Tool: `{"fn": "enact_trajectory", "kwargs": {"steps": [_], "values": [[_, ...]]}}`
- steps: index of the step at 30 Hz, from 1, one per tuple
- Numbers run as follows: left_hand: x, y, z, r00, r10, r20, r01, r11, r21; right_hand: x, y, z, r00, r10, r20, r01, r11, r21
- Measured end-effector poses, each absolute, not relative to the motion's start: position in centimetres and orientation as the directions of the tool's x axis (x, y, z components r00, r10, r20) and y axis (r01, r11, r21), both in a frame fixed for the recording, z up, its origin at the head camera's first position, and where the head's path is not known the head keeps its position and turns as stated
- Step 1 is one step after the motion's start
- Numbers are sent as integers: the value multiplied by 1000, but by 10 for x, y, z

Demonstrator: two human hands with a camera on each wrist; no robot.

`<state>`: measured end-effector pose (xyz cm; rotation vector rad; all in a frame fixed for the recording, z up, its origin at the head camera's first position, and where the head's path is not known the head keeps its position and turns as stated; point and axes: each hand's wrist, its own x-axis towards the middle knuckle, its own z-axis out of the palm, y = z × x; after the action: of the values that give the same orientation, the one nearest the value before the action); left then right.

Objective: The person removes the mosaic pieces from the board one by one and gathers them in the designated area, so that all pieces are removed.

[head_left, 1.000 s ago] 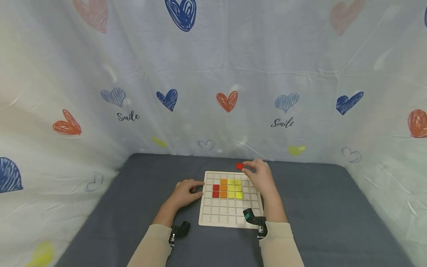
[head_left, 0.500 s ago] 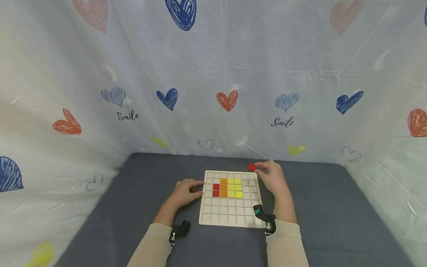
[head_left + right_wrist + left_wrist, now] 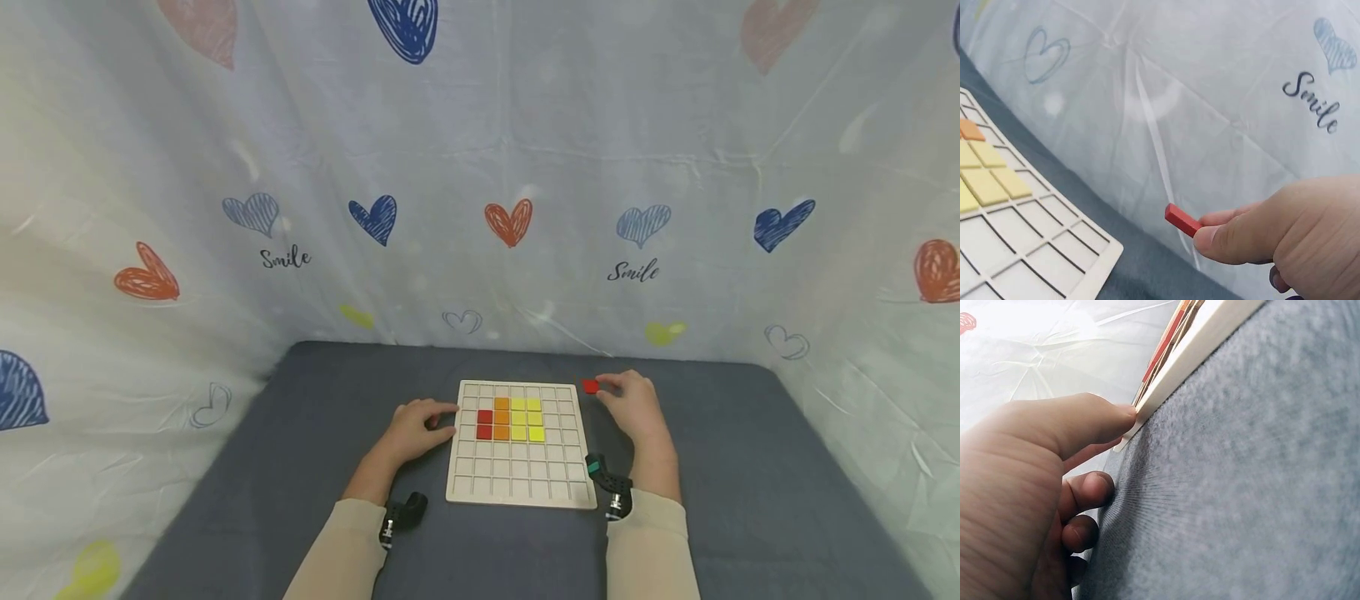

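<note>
the right hand (image 3: 632,404) held a small red tile (image 3: 591,387) by one end, its grip pinched narrow between thumb and forefinger. the tile was just beyond the board's right edge, near its far right corner and apart from it. in the right wrist view its thin side showed, slanted, with the curtain (image 3: 450,125) behind it; the thumb pressed against the nearer end and the rest of the tile stuck out past the fingertips.

the left hand (image 3: 411,430) was at the left edge of the wooden board (image 3: 502,502), its grip fairly wide, with thumb and forefinger set apart along that edge. in the left wrist view the thumb tip touched the board's side, while the other fingers bent loosely below.

the board lay flat on the grey surface (image 3: 315,417), its face marked into square cells. on it, two red tiles (image 3: 484,432) stood in one column, three orange tiles (image 3: 501,417) in the next, and six yellow tiles (image 3: 517,418) filled two columns to the right of those. the red pair sat beside the two orange tiles nearer the person.

both arms wore beige sleeves (image 3: 648,542), and a black wrist camera (image 3: 408,511) was strapped at each wrist. the pale curtain carried blue, red and yellow hearts and the word "smile".
</note>
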<state>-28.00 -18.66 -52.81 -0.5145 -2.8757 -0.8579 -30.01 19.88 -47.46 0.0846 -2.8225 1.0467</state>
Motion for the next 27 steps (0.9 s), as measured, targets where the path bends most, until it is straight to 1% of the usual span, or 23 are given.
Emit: {"fn": "enact_trajectory", "kwargs": {"steps": [10,19,27], "values": [[-280,-188,-531,-932,291,218,363,775,517,-304,207,-490,-998,27,54,-14,767,-642],[-281,-188,-530,-935,291,201,354,777,521,-306,204,-501,-998,57,-35,66,742,-667],[-280,-187,-528,-939,287,187,343,782,521,-306,202,-501,-997,65,-41,75,743,-665]]}}
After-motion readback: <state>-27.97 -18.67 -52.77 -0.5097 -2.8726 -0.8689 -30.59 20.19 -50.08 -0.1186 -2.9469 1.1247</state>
